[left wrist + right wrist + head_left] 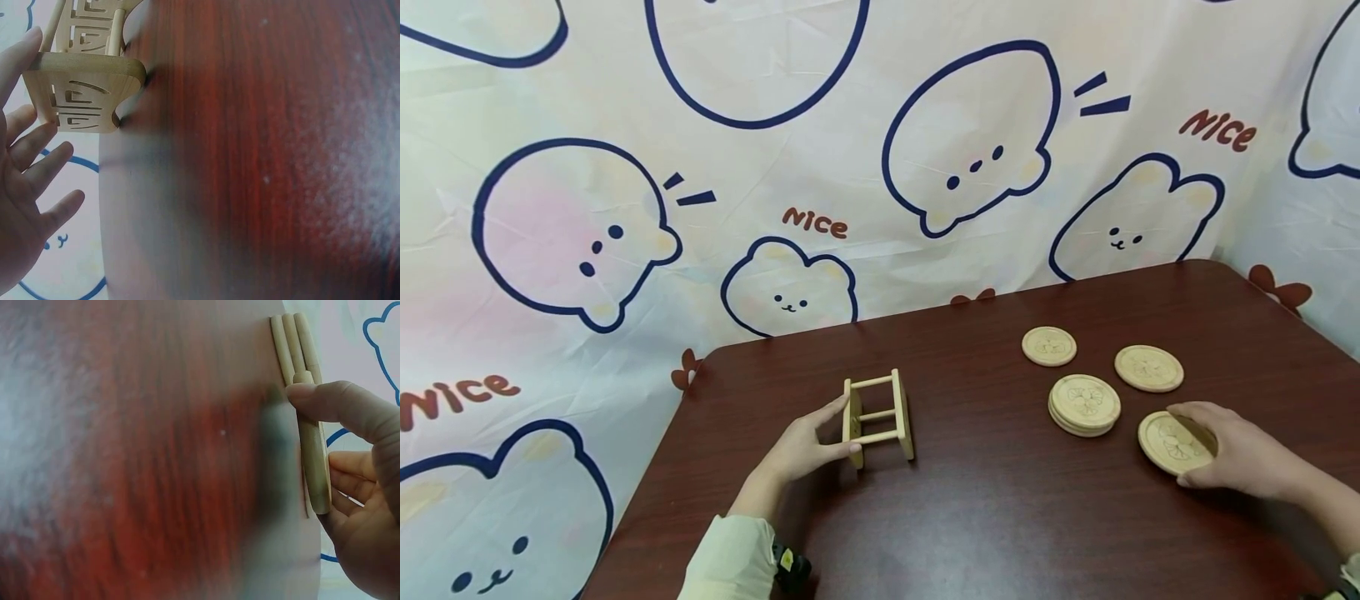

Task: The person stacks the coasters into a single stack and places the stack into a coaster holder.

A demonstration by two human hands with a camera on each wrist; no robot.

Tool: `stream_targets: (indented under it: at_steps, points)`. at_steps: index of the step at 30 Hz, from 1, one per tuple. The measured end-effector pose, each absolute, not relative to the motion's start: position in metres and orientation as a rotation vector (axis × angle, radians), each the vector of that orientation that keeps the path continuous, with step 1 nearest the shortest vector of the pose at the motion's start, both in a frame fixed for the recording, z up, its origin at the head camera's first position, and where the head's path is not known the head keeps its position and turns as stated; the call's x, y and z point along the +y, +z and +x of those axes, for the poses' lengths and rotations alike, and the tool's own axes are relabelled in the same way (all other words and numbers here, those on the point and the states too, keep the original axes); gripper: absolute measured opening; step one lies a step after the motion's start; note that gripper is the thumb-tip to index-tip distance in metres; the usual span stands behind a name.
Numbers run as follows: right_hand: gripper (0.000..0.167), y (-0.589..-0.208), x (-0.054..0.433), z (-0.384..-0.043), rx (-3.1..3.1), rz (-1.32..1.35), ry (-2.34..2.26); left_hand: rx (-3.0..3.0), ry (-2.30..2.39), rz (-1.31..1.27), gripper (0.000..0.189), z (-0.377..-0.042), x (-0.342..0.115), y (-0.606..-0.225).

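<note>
My left hand (pixel 801 450) holds a small wooden coaster rack (pixel 903 421) with two side panels joined by rods, standing on the table. The left wrist view shows cut-out slots in the rack's panel (pixel 78 94), with the thumb at one edge and the other fingers spread beside it. Over at the right, my right hand (pixel 1240 450) grips a round wooden coaster (pixel 1172 444) by its edge, thumb on the near side. That coaster (pixel 314 462) is tilted close over the tabletop. A short stack of coasters (pixel 1084 404) lies just left of it.
Two single coasters, one at the back (pixel 1049 346) and another to its right (pixel 1148 368), lie flat beyond the stack. All rest on a dark reddish-brown table (pixel 970 500). A cartoon-printed cloth (pixel 925 275) hangs right behind the table's far edge.
</note>
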State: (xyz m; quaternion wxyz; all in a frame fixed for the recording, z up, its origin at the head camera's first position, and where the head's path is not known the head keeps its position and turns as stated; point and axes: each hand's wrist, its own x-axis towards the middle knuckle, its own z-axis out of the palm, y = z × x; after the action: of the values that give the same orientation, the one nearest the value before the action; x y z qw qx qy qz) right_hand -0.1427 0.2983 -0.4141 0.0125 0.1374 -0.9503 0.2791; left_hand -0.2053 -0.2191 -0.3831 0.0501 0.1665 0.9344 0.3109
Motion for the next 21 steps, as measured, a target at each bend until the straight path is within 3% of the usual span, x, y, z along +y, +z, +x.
stream_targets:
  at_steps: [21]
  points:
    - [0.084, -0.394, 0.284, -0.147, -2.837, 0.339, 0.901, 2.836, 0.963, 0.474, 0.075, -0.204, -0.218, -0.382]
